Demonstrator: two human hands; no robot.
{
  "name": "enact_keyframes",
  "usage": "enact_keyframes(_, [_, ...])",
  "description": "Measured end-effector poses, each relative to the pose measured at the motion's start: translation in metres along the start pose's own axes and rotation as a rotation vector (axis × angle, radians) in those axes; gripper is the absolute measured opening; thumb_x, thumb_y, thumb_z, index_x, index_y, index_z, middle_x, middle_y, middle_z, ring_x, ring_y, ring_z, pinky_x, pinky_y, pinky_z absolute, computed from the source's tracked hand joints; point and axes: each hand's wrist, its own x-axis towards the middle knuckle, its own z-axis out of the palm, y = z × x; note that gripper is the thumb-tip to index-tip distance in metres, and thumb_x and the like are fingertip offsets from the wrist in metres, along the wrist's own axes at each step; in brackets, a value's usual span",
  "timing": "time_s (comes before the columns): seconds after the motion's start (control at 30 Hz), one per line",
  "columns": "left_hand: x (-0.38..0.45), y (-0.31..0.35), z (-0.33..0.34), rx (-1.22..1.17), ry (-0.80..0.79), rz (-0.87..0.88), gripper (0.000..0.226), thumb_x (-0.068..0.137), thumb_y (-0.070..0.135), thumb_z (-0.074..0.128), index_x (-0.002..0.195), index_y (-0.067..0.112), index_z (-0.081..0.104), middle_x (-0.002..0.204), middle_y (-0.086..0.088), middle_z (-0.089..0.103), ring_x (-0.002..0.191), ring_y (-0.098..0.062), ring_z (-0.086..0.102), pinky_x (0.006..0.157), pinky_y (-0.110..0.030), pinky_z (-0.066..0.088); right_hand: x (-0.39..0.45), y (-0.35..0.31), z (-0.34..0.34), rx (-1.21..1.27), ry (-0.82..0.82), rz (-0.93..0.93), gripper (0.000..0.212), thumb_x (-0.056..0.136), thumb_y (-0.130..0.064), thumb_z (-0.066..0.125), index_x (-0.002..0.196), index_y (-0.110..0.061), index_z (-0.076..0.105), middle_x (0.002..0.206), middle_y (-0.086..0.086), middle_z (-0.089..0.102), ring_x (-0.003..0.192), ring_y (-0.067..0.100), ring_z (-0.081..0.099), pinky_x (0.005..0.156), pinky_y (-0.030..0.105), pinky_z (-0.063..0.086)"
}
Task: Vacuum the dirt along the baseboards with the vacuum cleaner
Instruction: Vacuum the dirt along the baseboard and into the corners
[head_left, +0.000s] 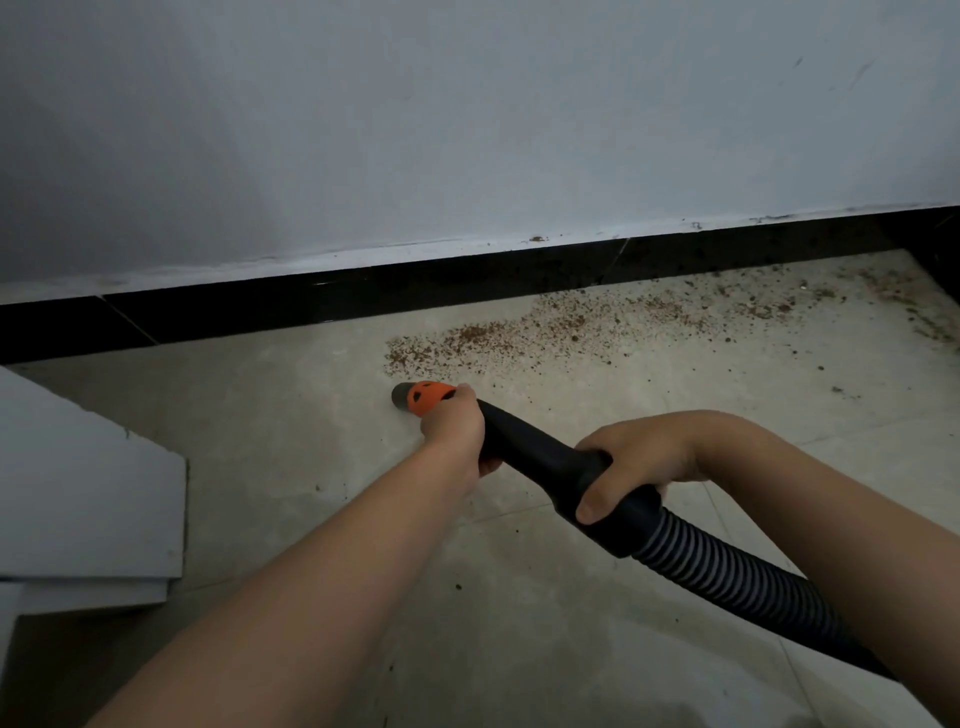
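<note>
Two hands on one vacuum wand; risks noted from the biggest thing in view down to the smallest.

- Wall and black baseboard: the baseboard runs along the foot of the wall, left to right. A hard push toward it could knock the tip against the glossy face and scuff it.
- Floor: pale tile, looks swept to the left of the nozzle. Lifting the tip off the tile would likely cost suction and leave grit behind.
- Dirt: a brown band lying along the baseboard, starting just up and right of the nozzle and thinning toward the far right corner. Most of it is untouched (my judgement: the task is early). A fast sweep could scatter the crumbs outward instead of drawing them in.
- Ribbed hose: trails off lower right. If it drags taut it could yank the wand off line.
- Right hand: fingers curled over the black wand at its joint with the hose, thumb wrapped beneath.
- Left hand: fingers clamped round the wand just behind the orange collar. So close to the tip, it may block sight of the opening.
- Nozzle: grey tip low at the floor, near the dirt's left end; whether it touches I cannot tell.
</note>
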Motion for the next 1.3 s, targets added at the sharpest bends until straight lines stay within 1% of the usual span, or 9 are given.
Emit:
enact_keyframes(0.07, [0.001,0.001,0.000,0.014,-0.044,0.011,0.044,0.098,0.037,0.040,0.132,0.009,0.037,0.112,-0.012,0.049,0.096,-0.026,0.051,0.073,-0.034,0.047,-0.001,-0.002,0.000,-0.009,0.005,0.013,0.034,0.068,-0.029,0.073,0.096,-0.018,0.058,0.093,0.004,0.068,0.085,0.019,0.068,0.075,0.035,0.057])
enact_keyframes(0.27, [0.007,0.013,-0.003,-0.025,-0.049,0.026,0.043,0.097,0.038,0.042,0.130,0.010,0.039,0.120,-0.014,0.050,0.107,-0.029,0.052,0.082,-0.038,0.049,0.004,-0.014,0.003,-0.005,0.118,-0.029,0.037,0.059,-0.038,0.068,0.089,-0.018,0.059,0.087,0.000,0.067,0.077,0.014,0.067,0.066,0.028,0.057])
enact_keyframes(0.43, [0.013,0.017,-0.012,-0.011,0.015,0.067,0.044,0.098,0.038,0.038,0.132,0.011,0.038,0.115,-0.012,0.049,0.104,-0.028,0.050,0.075,-0.036,0.046,0.015,-0.025,0.006,0.000,0.129,-0.050,0.036,0.059,-0.037,0.069,0.088,-0.019,0.059,0.087,0.000,0.066,0.079,0.015,0.066,0.082,0.039,0.055])
enact_keyframes(0.63, [0.018,0.026,-0.021,0.007,0.038,0.086,0.046,0.097,0.040,0.040,0.132,0.010,0.039,0.120,-0.012,0.049,0.112,-0.028,0.049,0.076,-0.035,0.044,0.027,-0.036,0.011,-0.010,0.190,-0.052,0.022,0.078,-0.030,0.072,0.089,-0.017,0.058,0.081,-0.002,0.064,0.072,0.013,0.064,0.071,0.032,0.055])
enact_keyframes(0.8, [0.021,0.039,-0.021,0.069,0.036,0.080,0.046,0.098,0.040,0.037,0.132,0.009,0.039,0.129,-0.013,0.047,0.116,-0.030,0.048,0.075,-0.035,0.044,0.038,-0.041,0.010,-0.010,0.287,0.004,0.028,0.075,-0.033,0.073,0.089,-0.012,0.060,0.078,0.001,0.064,0.070,0.016,0.063,0.063,0.029,0.053])
enact_keyframes(0.93, [0.018,0.043,-0.010,0.144,0.025,0.122,0.047,0.100,0.034,0.033,0.141,0.011,0.029,0.133,-0.014,0.044,0.117,-0.031,0.048,0.060,-0.032,0.045,0.043,-0.041,0.001,0.053,0.330,0.015,0.025,0.075,-0.031,0.072,0.085,-0.012,0.060,0.077,0.003,0.064,0.068,0.018,0.063,0.058,0.026,0.051])
enact_keyframes(1.0, [0.018,0.044,-0.008,0.126,0.016,0.129,0.047,0.100,0.033,0.035,0.141,0.011,0.028,0.132,-0.013,0.044,0.115,-0.030,0.048,0.056,-0.031,0.045,0.043,-0.041,-0.002,0.045,0.322,0.021,0.024,0.076,-0.031,0.072,0.084,-0.012,0.060,0.078,0.003,0.065,0.070,0.018,0.064,0.061,0.028,0.052])
enact_keyframes(1.13, [0.011,0.036,-0.008,0.012,0.003,0.095,0.042,0.100,0.034,0.038,0.132,0.008,0.038,0.119,-0.013,0.048,0.113,-0.031,0.050,0.074,-0.034,0.048,0.027,-0.040,-0.008,-0.006,0.250,0.073,0.022,0.077,-0.030,0.071,0.087,-0.013,0.059,0.079,0.001,0.067,0.069,0.016,0.066,0.061,0.027,0.055])
enact_keyframes(1.3, [-0.009,0.018,0.010,-0.034,-0.108,0.003,0.040,0.101,0.032,0.035,0.132,0.006,0.037,0.110,-0.014,0.047,0.113,-0.030,0.052,0.077,-0.035,0.047,-0.008,-0.029,-0.014,-0.083,0.164,0.192,0.028,0.076,-0.032,0.072,0.092,-0.014,0.060,0.082,0.002,0.069,0.072,0.017,0.067,0.057,0.026,0.054])
